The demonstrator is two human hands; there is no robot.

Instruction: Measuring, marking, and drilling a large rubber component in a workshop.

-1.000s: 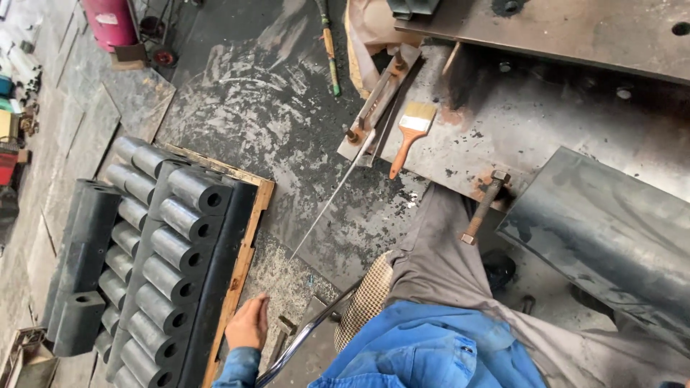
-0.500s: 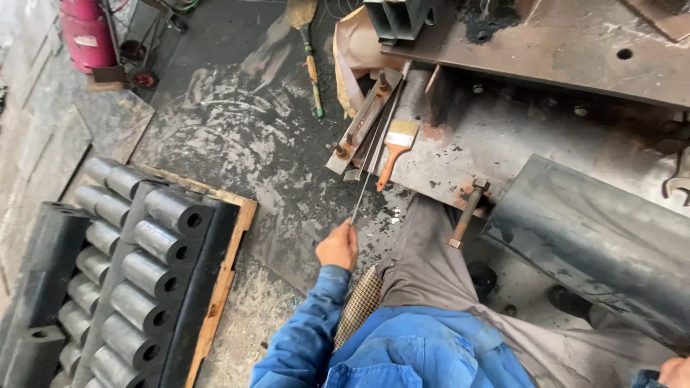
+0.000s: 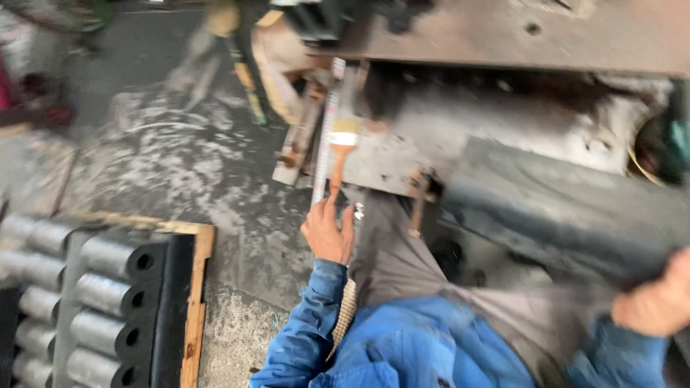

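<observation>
Closest in, the blue sleeves frame a grey trouser leg [image 3: 402, 266], one knee pushed forward. The left hand [image 3: 327, 231] stretches out toward twelve o'clock, arm nearly straight, fingers curled loosely at the tip of a paintbrush [image 3: 339, 162] with an orange handle; whether they actually pinch it I cannot tell through the blur. The brush lies on a rusty metal plate [image 3: 381, 169], bristles pointing away. The right hand [image 3: 650, 302], at four o'clock, rests against a dark steel slab [image 3: 568, 208], too smeared to show if it grips. At eight o'clock sits a wooden-edged tray of grey cylinders [image 3: 108, 287]. Farther off, dusty concrete floor [image 3: 180, 165] and a long-handled tool [image 3: 244, 72] at eleven o'clock.
</observation>
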